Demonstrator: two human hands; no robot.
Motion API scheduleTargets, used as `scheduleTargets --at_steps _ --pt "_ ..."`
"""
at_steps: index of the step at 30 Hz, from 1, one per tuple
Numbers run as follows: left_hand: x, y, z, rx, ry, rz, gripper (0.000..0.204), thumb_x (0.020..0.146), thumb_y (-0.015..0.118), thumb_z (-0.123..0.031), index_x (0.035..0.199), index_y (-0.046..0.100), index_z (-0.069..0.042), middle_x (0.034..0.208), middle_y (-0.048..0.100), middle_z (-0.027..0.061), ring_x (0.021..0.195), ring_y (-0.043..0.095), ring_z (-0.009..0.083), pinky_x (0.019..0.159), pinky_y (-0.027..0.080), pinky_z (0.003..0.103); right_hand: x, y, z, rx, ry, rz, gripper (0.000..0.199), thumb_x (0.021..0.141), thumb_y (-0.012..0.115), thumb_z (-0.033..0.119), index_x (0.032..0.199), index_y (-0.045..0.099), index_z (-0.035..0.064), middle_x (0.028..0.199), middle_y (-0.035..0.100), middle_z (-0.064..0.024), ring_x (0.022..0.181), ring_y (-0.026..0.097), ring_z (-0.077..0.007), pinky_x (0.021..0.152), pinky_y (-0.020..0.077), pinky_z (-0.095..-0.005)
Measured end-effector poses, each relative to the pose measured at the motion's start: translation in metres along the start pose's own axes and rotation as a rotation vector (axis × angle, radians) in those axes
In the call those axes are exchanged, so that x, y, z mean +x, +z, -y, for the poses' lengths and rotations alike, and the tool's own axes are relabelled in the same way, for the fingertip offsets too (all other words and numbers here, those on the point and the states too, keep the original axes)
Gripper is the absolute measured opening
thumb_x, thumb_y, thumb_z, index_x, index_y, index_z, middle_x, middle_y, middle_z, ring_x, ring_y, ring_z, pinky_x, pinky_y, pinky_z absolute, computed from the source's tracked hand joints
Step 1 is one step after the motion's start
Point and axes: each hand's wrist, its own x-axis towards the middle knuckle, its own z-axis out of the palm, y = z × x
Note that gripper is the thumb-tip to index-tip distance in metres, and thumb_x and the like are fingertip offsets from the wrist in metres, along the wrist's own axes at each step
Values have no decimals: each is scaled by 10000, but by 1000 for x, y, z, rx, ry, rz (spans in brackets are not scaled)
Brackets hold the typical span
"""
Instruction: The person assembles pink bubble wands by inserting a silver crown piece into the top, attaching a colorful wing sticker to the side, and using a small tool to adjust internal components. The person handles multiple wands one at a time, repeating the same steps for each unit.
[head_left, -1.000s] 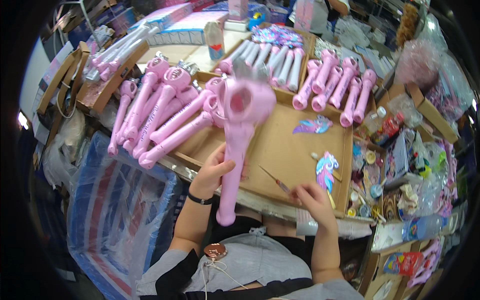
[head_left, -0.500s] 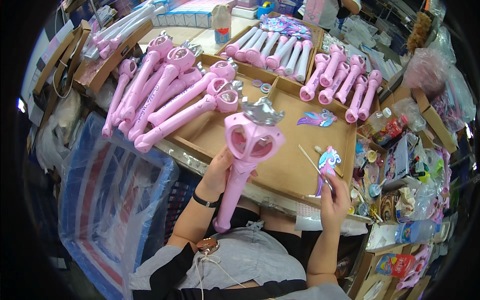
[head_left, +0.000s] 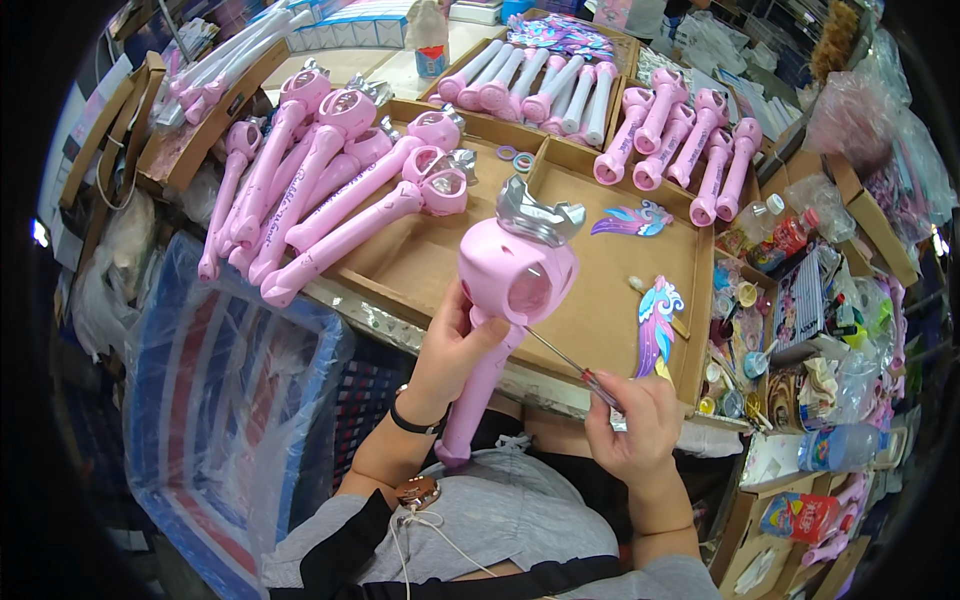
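My left hand (head_left: 456, 352) is closed around the upper handle of a pink toy wand (head_left: 487, 385), just below its hollow head. A silver crown (head_left: 540, 212) tops the head, which has rounded window openings. The wand stands nearly upright over my lap. In my right hand (head_left: 640, 425) is a thin rod-shaped tool (head_left: 566, 357) with a thicker, shiny grip; its exact kind is unclear. Its fine tip meets or nearly meets the wand where head and handle join. Winged purple-blue pieces (head_left: 657, 325) lie in the cardboard tray (head_left: 590, 265) beyond my hands.
Several crowned pink wands (head_left: 345, 195) are piled left on the tray. Crownless pink handles (head_left: 690, 140) lie at the right back, near a box of white-and-pink handles (head_left: 530, 85). Small paint pots (head_left: 748, 295) and bottles crowd the right side. A striped plastic-lined bin (head_left: 230, 400) stands left.
The wand has turned, so its head shows a different side. My right hand has moved left from the tray edge, bringing the tool's tip to the wand's neck.
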Motion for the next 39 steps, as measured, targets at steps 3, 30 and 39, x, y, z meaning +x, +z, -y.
scheduleTargets --at_steps 3,30,39 --pt "-3 2 0 279 134 -12 725 770 700 -90 1364 295 8 1266 458 117 1138 468 178 959 376 304 -1 -4 -4 54 111 112 252 713 667 11 962 631 29 700 534 -65 540 512 -194 481 428 -297" --pt "3 -6 6 -117 15 5 592 839 650 -367 1272 384 -65 1051 558 70 857 583 147 710 489 278 0 9 -1 48 49 -37 289 686 689 2 969 631 12 697 553 -70 539 510 -201 472 412 -303" --pt "-3 -1 8 104 111 -19 704 810 687 -178 1367 279 -42 1221 468 81 1063 481 141 886 412 278 -3 5 1 23 94 40 222 702 695 35 914 630 22 672 559 -76 534 532 -222 469 416 -311"
